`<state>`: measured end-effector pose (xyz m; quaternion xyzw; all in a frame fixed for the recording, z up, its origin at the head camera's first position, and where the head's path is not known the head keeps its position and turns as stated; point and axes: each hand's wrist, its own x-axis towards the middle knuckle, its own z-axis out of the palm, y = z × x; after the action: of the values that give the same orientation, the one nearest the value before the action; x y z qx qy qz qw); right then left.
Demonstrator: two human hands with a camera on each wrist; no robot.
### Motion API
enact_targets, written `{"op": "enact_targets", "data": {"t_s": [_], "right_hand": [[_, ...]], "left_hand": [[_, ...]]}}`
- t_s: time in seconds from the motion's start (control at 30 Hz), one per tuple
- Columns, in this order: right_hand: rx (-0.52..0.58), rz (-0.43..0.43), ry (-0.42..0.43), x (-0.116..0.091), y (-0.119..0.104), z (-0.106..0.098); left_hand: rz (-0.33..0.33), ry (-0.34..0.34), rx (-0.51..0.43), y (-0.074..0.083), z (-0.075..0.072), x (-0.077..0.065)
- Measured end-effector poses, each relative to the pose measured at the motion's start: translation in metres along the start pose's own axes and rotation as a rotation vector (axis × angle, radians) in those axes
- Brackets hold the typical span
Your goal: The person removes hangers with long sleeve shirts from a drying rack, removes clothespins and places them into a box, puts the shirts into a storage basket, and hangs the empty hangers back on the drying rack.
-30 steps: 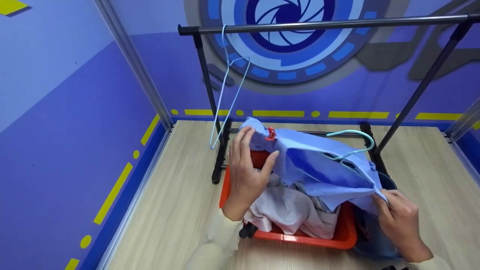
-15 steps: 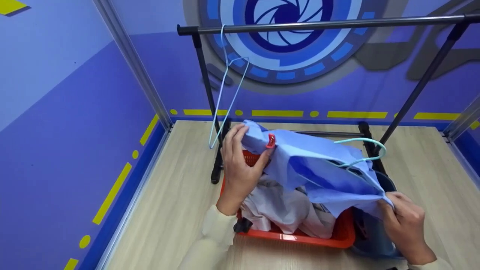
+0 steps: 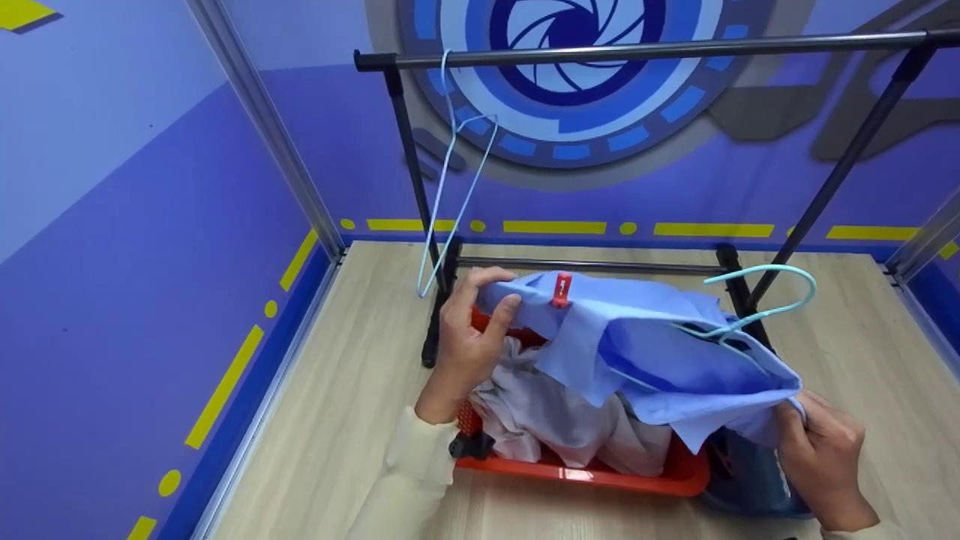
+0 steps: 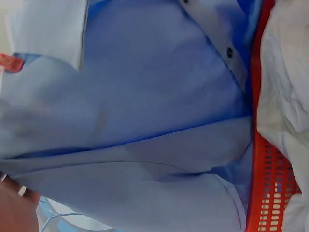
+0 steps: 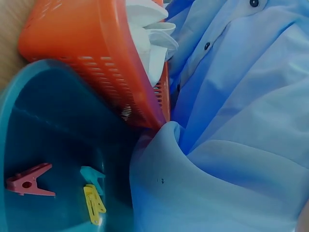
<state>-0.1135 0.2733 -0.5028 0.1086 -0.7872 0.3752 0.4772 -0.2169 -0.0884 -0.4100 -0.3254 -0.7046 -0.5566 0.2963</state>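
A light-blue button-up shirt is stretched between both hands, with a mint-green hanger inside it and the hook sticking out of the neck opening. A red clothespin is clipped on the shirt's upper edge, left of the collar. My left hand pinches the left shoulder between thumb and fingers; its fingertips show on the cloth in the left wrist view. My right hand grips the right shoulder, partly behind the fabric. Dark buttons run down the shirt front.
Below the shirt stands a red basket with crumpled pale clothes. A dark-teal bucket beside it holds several clothespins. Behind is a black clothes rack, with a bare light-blue hanger on its left end.
My left hand has come down and now pinches the shoulder left of the clothespin. My right hand has pulled its side of the shirt rightward, and the hanger hook moved along.
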Motion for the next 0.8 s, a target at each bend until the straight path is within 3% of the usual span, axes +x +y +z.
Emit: {"op": "enact_targets", "data": {"t_s": [0.27, 0.4, 0.63, 0.8], "right_hand": [[0.06, 0.046, 0.007, -0.003, 0.002, 0.009], [0.079, 0.076, -0.027, -0.005, 0.001, 0.014], [0.105, 0.184, -0.121, -0.01, 0.002, 0.017], [0.1, 0.213, -0.194, -0.017, 0.008, 0.019]], "left_hand": [[-0.123, -0.005, -0.228, 0.004, -0.006, -0.003], [-0.132, -0.013, -0.34, 0.004, -0.006, -0.002], [-0.192, 0.015, -0.252, 0.006, -0.006, -0.006], [-0.209, -0.006, -0.21, 0.005, -0.005, -0.007]]}}
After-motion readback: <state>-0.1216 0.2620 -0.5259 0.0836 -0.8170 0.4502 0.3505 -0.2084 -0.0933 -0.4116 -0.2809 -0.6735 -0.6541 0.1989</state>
